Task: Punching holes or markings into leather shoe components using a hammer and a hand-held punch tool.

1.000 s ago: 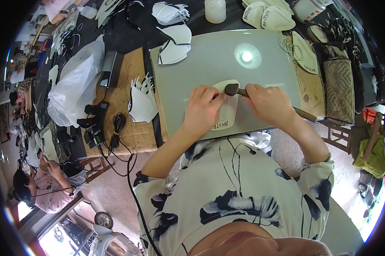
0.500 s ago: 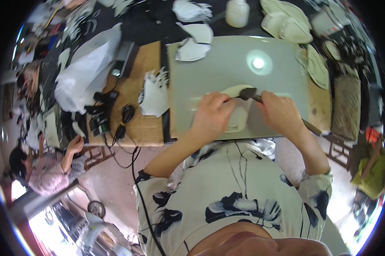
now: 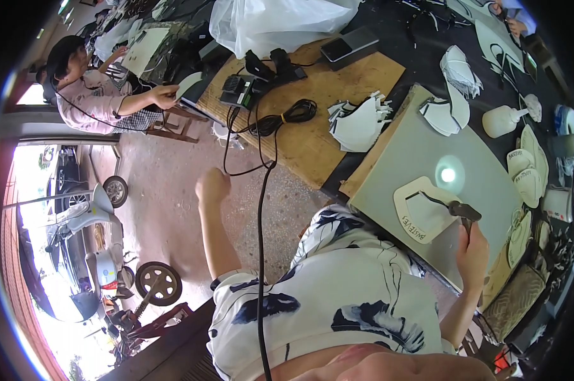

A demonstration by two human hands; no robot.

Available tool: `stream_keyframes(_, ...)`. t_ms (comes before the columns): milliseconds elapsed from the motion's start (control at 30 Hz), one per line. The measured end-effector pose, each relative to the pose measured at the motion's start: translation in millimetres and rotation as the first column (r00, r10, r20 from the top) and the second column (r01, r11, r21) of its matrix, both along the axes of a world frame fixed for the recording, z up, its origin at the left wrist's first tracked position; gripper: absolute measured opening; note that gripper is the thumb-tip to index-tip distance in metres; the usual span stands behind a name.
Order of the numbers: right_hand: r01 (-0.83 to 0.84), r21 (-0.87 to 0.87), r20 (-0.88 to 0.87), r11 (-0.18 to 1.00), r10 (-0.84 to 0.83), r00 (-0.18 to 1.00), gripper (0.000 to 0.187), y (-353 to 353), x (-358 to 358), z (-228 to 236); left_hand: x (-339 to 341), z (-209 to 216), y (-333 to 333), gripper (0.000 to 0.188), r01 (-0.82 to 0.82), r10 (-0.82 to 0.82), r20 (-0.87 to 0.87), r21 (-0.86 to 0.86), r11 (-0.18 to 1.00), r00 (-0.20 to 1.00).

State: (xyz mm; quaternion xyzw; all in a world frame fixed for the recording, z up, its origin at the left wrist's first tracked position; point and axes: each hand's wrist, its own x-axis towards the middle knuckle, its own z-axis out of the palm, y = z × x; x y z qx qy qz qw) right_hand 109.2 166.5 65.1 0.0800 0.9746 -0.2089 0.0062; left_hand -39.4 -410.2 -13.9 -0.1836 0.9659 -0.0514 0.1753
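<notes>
My right hand grips the handle of a hammer, whose dark head rests at the right edge of a cream, shield-shaped piece. A thin dark strip curves along the piece's upper part and ends near the hammer head. The piece lies flat on a grey slab. Away from the table, my left hand hangs over the floor, curled into a fist; whether anything is inside it is hidden.
White cut pieces and a coiled black cable lie on the cardboard. A white bottle and stacked cream pieces stand beyond the slab. Another person sits at left; parked scooters are below.
The view has swung left. My left hand has left the cream piece and moved out over the floor. My right hand still holds the hammer at the piece's edge.
</notes>
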Motion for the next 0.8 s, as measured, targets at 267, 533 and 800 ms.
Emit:
stream_keyframes(267, 0.071, -0.003, 0.039, 0.997, -0.071, 0.997, 0.019, -5, 0, 2, -188, -3, -62, 0.062, 0.342, -0.242, -0.955, -0.173, 0.924, 0.171)
stream_keyframes(533, 0.133, 0.016, 0.042, 0.991, -0.134, 0.99, 0.02, -4, 1, 3, -157, 63, 43, 0.051, 0.505, -0.11, -0.98, -0.012, 0.863, 0.165)
stream_keyframes(800, 0.157, -0.008, 0.01, 0.988, -0.157, 0.988, 0.018, 1, -2, 0, -114, 131, 273, 0.039, 0.596, -0.615, -0.498, 0.801, -0.057, 0.611)
